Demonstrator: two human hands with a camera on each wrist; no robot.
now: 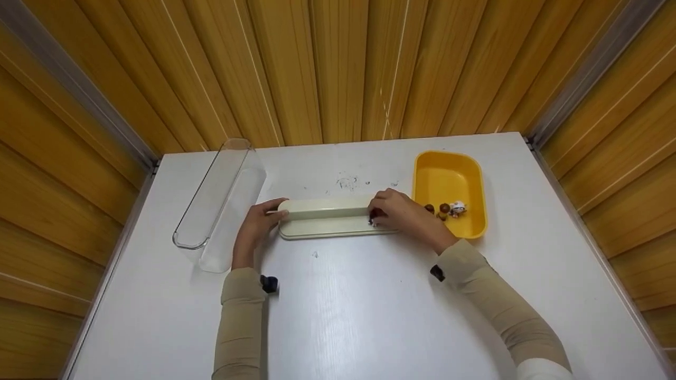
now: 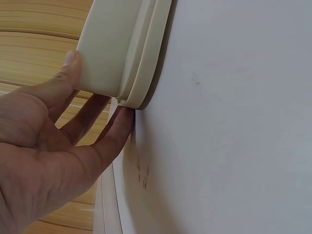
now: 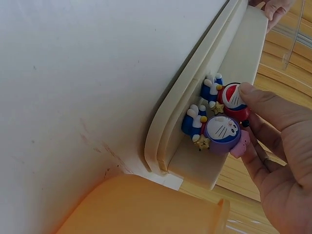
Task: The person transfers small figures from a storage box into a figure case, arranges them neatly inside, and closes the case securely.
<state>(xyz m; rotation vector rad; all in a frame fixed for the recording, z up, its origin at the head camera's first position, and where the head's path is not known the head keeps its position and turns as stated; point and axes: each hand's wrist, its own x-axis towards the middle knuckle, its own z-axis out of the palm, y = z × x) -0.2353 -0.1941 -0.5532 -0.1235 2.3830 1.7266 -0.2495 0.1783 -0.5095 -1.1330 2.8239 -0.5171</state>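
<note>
A cream stepped display base [image 1: 327,226] lies lengthwise on the table. Its left end is gripped by my left hand [image 1: 257,224], thumb on the raised step and fingers at the edge [image 2: 73,141]. At the right end, my right hand [image 1: 398,211] pinches a small cat figurine with a red hood [image 3: 233,97] by its head, on the lower step. Touching or very near it sits a second cat figurine, purple-hooded with a pink piece [image 3: 219,131]. In the head view the right hand hides most of both figurines.
A yellow tub [image 1: 478,179] right of the base holds several figurines, among them a white one [image 1: 458,209] and brown-topped ones [image 1: 444,208]. Left of the base lies a long clear plastic cover [image 1: 211,195]. Wood-patterned walls [image 1: 338,68] stand behind and beside the white table [image 1: 338,306].
</note>
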